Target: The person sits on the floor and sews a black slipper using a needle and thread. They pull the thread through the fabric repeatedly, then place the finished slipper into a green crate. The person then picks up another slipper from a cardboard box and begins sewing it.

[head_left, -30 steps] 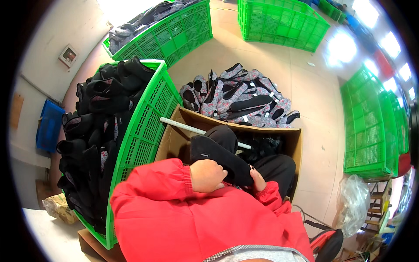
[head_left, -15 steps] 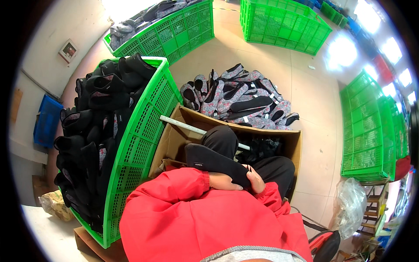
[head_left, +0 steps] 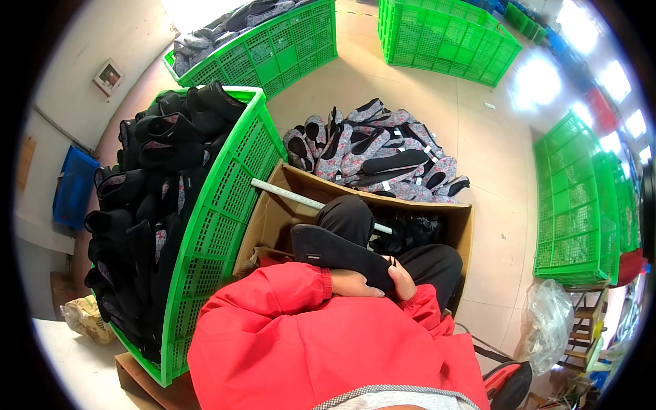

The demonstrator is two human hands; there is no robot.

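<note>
A black fabric slipper with a small label on its side lies across my lap, its toe or heel end pointing left. My left hand reaches under it from the near side, its fingers partly hidden behind the slipper. My right hand is closed round the slipper's right end, with fingertips showing at the upper edge. Just past my knees, a heap of grey floral slippers with black openings and small white tags lies on the floor.
An open cardboard box surrounds my legs, with a pale rod across it and black items inside. At left, a green crate is piled with black slippers. More green crates stand farther off. A clear plastic bag lies right.
Hardly anything differs. Both hands keep their grip on the black slipper, and the whole view has shifted very slightly.
</note>
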